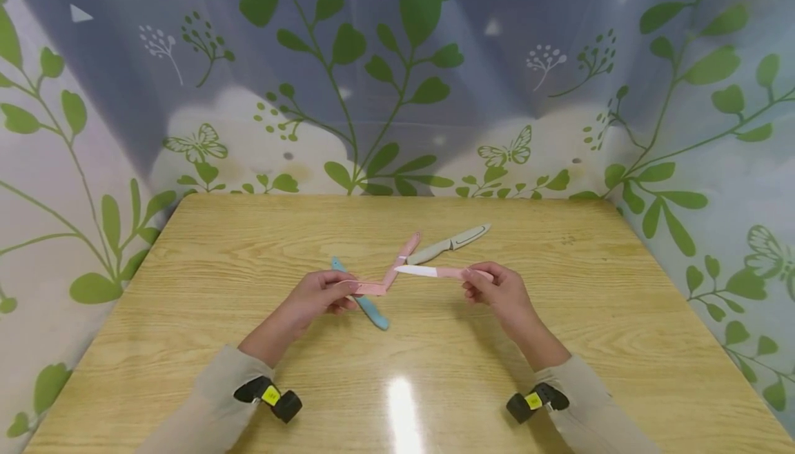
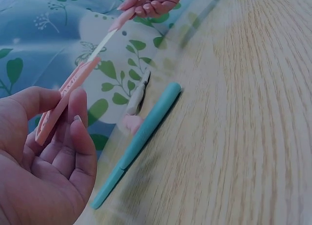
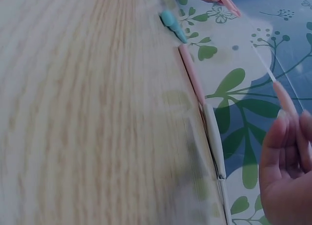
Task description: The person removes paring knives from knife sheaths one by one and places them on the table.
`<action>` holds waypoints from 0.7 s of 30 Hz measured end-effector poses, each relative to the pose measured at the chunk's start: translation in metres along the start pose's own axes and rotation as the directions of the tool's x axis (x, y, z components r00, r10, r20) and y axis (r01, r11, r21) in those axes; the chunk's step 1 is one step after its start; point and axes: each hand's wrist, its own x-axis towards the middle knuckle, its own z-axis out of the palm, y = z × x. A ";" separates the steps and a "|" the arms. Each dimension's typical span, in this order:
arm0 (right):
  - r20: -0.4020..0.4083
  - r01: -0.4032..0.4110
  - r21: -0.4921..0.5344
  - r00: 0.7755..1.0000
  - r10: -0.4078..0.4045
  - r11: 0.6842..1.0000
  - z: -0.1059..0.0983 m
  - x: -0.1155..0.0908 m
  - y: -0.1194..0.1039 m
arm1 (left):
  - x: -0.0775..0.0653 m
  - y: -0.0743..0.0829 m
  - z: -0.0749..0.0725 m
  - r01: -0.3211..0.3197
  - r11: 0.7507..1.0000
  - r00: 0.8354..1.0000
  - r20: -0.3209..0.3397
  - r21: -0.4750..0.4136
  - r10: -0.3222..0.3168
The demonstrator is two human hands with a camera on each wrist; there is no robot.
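Observation:
My left hand point(image 1: 323, 293) pinches a flat pink blade sheath point(image 2: 68, 95) between thumb and fingers, above the table. In my right hand point(image 1: 499, 293) is a pink-handled knife point(image 3: 285, 100), gripped by its handle with the white blade point(image 1: 417, 271) bare. The blade points left, its tip close to the sheath's end. Below the left hand a teal knife point(image 2: 146, 127) lies on the table, partly hidden by the sheath and fingers in the head view. Behind the sheath lies a second pink knife point(image 3: 192, 73), next to a beige knife point(image 1: 447, 243) with its blade covered.
The wooden table point(image 1: 559, 247) has its far edge against a curtain point(image 1: 397, 95) printed with leaves and butterflies. Curtain cloth also hangs at both sides. A bright light reflection shows on the tabletop near the front. Each sleeve carries a small black wrist camera point(image 1: 286, 406).

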 end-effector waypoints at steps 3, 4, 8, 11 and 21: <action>-0.037 -0.015 0.069 0.999 0.017 0.998 0.000 0.001 0.001 | 0.001 -0.001 0.001 0.002 1.000 1.000 -0.010 0.019 -0.002; -0.047 -0.018 0.096 0.999 0.023 0.995 -0.001 0.001 0.001 | 0.001 -0.001 0.002 0.006 1.000 1.000 -0.017 0.026 -0.005; -0.052 -0.030 0.192 0.998 0.041 0.981 -0.001 0.001 0.001 | 0.003 0.000 0.005 0.012 0.998 1.000 -0.029 0.060 -0.010; -0.029 -0.053 0.265 0.998 0.063 0.963 0.000 0.001 0.000 | 0.004 0.001 0.009 0.015 0.997 0.999 -0.030 0.071 -0.012; 0.093 -0.159 0.439 0.987 0.132 0.884 0.004 0.000 -0.006 | 0.006 0.005 0.018 0.025 0.998 0.999 -0.038 0.064 -0.023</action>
